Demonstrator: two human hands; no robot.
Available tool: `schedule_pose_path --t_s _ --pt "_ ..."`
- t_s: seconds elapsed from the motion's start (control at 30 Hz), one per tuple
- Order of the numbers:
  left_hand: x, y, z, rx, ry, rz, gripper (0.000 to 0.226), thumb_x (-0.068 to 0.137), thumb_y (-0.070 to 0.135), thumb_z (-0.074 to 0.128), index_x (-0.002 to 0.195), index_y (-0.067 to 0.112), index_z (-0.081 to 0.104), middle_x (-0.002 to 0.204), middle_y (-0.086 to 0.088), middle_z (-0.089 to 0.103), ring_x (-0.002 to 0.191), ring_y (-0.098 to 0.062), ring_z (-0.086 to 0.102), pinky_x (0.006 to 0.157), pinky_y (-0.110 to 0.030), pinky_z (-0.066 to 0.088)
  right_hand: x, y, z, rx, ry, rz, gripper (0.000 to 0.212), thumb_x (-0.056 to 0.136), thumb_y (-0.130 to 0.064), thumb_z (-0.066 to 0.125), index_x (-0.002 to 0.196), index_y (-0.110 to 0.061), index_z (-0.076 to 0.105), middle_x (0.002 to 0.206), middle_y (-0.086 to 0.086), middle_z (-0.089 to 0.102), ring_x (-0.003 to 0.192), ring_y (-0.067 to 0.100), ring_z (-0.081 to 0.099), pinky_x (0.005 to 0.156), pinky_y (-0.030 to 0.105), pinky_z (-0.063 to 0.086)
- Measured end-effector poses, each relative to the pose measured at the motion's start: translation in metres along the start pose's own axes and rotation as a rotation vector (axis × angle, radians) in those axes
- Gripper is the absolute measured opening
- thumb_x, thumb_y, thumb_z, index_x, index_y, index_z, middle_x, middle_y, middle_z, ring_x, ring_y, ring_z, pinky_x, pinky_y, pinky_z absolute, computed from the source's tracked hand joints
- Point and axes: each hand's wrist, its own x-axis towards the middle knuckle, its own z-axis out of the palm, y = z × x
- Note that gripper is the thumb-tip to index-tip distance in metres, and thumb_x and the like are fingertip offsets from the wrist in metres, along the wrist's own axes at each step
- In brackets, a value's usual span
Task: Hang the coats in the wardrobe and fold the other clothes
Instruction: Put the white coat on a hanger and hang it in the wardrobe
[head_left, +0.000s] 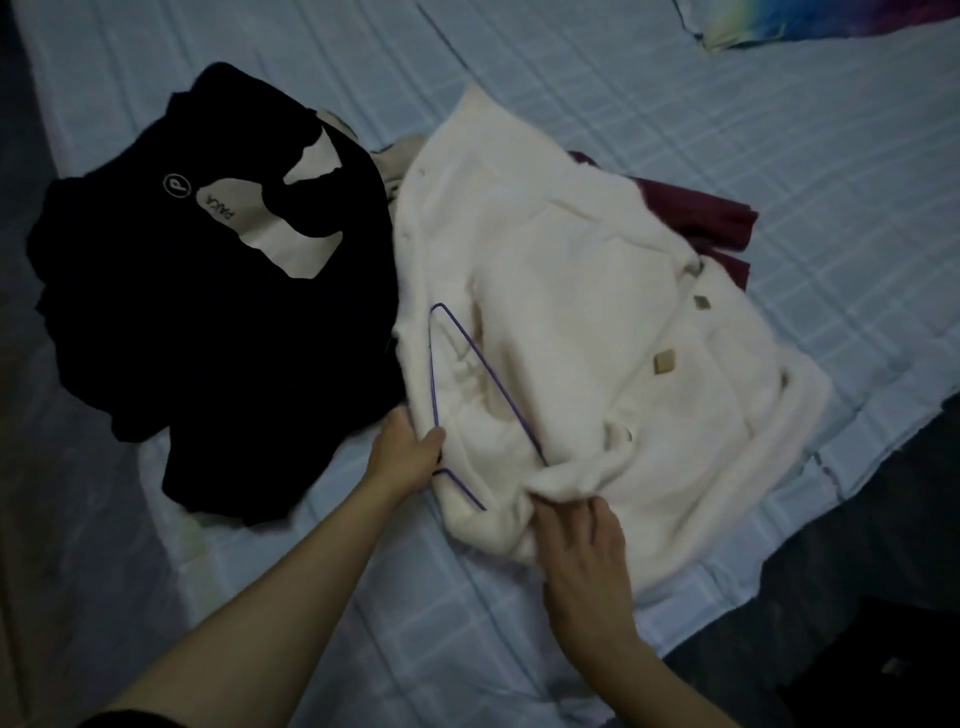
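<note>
A fluffy white coat (587, 332) with square tan buttons lies flat and rumpled, a thin purple hanger (467, 364) partly tucked into its near edge, a crumpled black garment (208, 332) touching it, a maroon garment (711, 218) partly beneath it.

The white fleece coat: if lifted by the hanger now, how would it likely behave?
The white fleece coat looks soft and bunched, so it would probably droop. The thin purple wire hanger is only partly inside, so the coat may slide off.
</note>
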Motion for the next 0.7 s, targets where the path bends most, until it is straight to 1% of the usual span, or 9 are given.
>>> schedule_pose_path --t_s 0.07,0.13,0.2,0.3,0.4,0.47,0.53,0.63,0.7 --pt "0.012 -0.002 0.005 -0.165 0.013 -0.054 0.047 0.084 0.032 0.065 0.126 0.015 0.053 0.123 -0.007 0.065 0.11 -0.028 0.062 0.099 -0.046 0.051 0.007 0.007 -0.005 0.003 0.026 -0.017 0.09 0.056 -0.006 0.064 0.142 -0.02 0.043 0.126 0.018 0.05 0.105 0.04 0.048 0.093 0.047 0.042" --pt "0.021 -0.002 0.008 -0.296 0.046 -0.091 0.039 0.08 0.03 0.067 0.115 0.016 0.058 0.111 -0.005 0.069 0.102 -0.028 0.067 0.094 -0.051 0.054 0.012 0.01 -0.011 0.013 0.023 -0.028 0.093 0.052 -0.009 0.065 0.141 -0.021 0.044 0.127 0.017 0.05 0.105 0.039 0.048 0.092 0.046 0.043" --pt "0.025 0.004 0.006 -0.369 0.062 -0.119 0.031 0.083 0.021 0.068 0.11 0.008 0.062 0.101 -0.011 0.072 0.093 -0.031 0.07 0.086 -0.051 0.057 0.014 0.01 -0.014 0.037 0.036 -0.048 0.092 0.051 -0.013 0.066 0.141 -0.019 0.047 0.129 0.017 0.05 0.106 0.039 0.048 0.092 0.045 0.042" --pt "0.025 0.014 -0.004 -0.371 0.021 -0.084 0.018 0.089 0.01 0.066 0.104 0.001 0.063 0.089 -0.012 0.071 0.077 -0.025 0.066 0.071 -0.035 0.054 0.014 0.011 -0.02 0.09 0.086 -0.053 0.083 0.059 -0.016 0.068 0.139 -0.013 0.051 0.125 0.015 0.053 0.104 0.037 0.049 0.09 0.043 0.043" --pt "0.026 0.033 -0.019 -0.39 -0.034 -0.008 0.009 0.089 0.002 0.066 0.094 0.007 0.062 0.085 -0.012 0.068 0.073 -0.023 0.062 0.067 -0.032 0.051 0.013 0.012 -0.027 0.133 0.121 -0.02 0.078 0.063 -0.013 0.067 0.139 -0.009 0.051 0.125 0.014 0.056 0.104 0.036 0.051 0.086 0.045 0.049" --pt "0.024 0.049 -0.03 -0.375 -0.087 0.037 0.012 0.088 -0.001 0.067 0.092 0.008 0.059 0.079 -0.013 0.064 0.07 -0.022 0.058 0.069 -0.035 0.05 0.012 0.017 -0.035 0.145 0.153 -0.01 0.077 0.065 -0.014 0.066 0.139 -0.007 0.051 0.13 0.014 0.056 0.106 0.037 0.053 0.083 0.046 0.052" --pt "0.022 0.066 -0.041 -0.359 -0.125 0.068 0.016 0.087 -0.004 0.067 0.088 0.008 0.058 0.073 -0.009 0.06 0.064 -0.02 0.057 0.062 -0.03 0.052 0.014 0.024 -0.05 0.122 0.198 -0.026 0.071 0.068 -0.019 0.063 0.136 -0.006 0.053 0.134 0.015 0.056 0.108 0.039 0.054 0.083 0.047 0.051" --pt "0.02 0.092 -0.051 -0.277 -0.159 0.052 0.022 0.087 -0.007 0.065 0.08 0.01 0.053 0.068 -0.006 0.056 0.053 -0.014 0.053 0.042 -0.019 0.044 0.017 0.027 -0.079 0.118 0.323 -0.086 0.051 0.073 -0.024 0.057 0.119 -0.005 0.065 0.122 0.014 0.061 0.105 0.034 0.056 0.081 0.043 0.047" --pt "0.022 0.107 -0.056 -0.154 -0.143 0.043 0.028 0.084 -0.005 0.066 0.071 0.011 0.049 0.063 -0.008 0.05 0.053 -0.019 0.049 0.047 -0.022 0.046 0.021 0.027 -0.096 0.157 0.403 -0.138 0.034 0.075 -0.021 0.058 0.104 -0.006 0.069 0.107 0.01 0.063 0.094 0.031 0.057 0.072 0.04 0.047"
